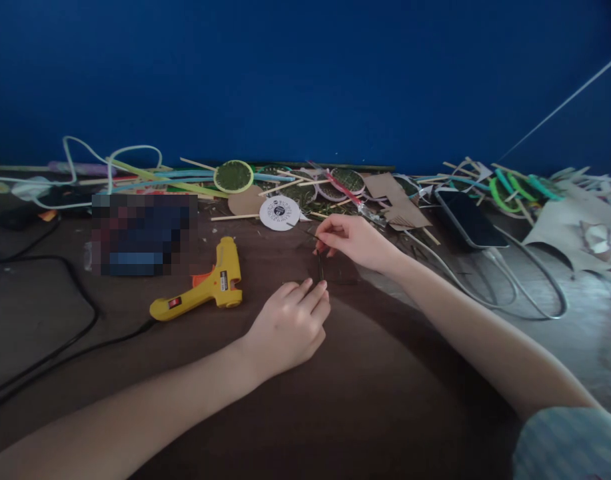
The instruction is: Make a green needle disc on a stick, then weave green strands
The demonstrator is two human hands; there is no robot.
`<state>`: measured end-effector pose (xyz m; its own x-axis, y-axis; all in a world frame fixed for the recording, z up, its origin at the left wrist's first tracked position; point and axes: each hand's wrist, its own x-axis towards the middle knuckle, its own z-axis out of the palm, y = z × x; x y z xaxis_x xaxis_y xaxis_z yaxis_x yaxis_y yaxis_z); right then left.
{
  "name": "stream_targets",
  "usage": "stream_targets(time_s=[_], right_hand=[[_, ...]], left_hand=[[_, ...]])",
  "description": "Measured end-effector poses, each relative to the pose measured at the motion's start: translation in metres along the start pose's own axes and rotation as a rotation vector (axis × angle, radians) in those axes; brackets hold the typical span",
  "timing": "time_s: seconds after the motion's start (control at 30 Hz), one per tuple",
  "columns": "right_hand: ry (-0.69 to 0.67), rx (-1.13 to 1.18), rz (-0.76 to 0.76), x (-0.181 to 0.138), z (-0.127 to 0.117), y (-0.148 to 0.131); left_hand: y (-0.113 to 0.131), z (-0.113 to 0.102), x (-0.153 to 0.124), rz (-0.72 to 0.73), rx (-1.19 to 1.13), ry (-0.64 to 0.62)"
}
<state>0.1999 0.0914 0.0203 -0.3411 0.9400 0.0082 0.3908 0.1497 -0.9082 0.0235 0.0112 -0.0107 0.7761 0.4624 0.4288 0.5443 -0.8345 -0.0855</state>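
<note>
My right hand (352, 243) is closed in a pinch above the brown table. Between its fingertips is a thin dark stem (302, 232), its free end pointing left. Palm down on the tabletop, my left hand (292, 327) presses its bent fingers against another thin dark strip (321, 267), which stands out toward the right hand. Part of that strip is hidden under the fingertips. Just beyond both hands lies a round white paper disc (279, 213) with black print. To the left of my left hand, a yellow glue gun (220, 280) rests on its side.
Along the blue wall (305, 80) runs a heap of sticks, cardboard pieces (398, 200) and round green-filled discs (234, 177). A phone (470, 217) with a white cable lies at right. Black cords (85, 287) cross the left side near a blurred-out object (140, 233).
</note>
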Motion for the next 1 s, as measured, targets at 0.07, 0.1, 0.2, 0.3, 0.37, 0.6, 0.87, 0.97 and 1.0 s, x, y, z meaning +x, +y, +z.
stream_targets(time_s=[0.07,0.1,0.2,0.3,0.37,0.6,0.87,0.97,1.0], right_hand=[[0.028,0.052,0.054,0.001,0.001,0.001],[0.043,0.068,0.084,0.001,0.002,0.002],[0.062,0.097,0.152,0.001,0.004,0.002],[0.055,0.118,0.162,0.001,0.003,0.001],[0.024,0.139,0.172,0.001,0.001,0.0],[-0.079,0.206,0.174,0.002,-0.005,0.003],[-0.036,0.365,0.151,0.005,-0.003,0.01],[-0.01,0.399,0.178,0.005,-0.002,0.011],[-0.002,0.401,0.187,0.004,-0.001,0.011]], left_hand=[[0.0,0.0,0.0,0.0,0.002,-0.005],[0.0,0.001,0.0,-0.002,0.002,-0.01],[0.0,0.001,0.0,-0.004,0.003,-0.015],[0.0,0.0,0.0,-0.001,0.003,-0.006],[0.0,0.0,0.0,-0.003,0.006,-0.002],[0.0,0.001,-0.001,-0.003,0.009,-0.003],[0.0,0.0,0.0,0.0,0.008,-0.002],[0.0,0.0,0.0,0.0,0.012,-0.009],[0.0,0.0,0.0,-0.001,0.012,-0.01]])
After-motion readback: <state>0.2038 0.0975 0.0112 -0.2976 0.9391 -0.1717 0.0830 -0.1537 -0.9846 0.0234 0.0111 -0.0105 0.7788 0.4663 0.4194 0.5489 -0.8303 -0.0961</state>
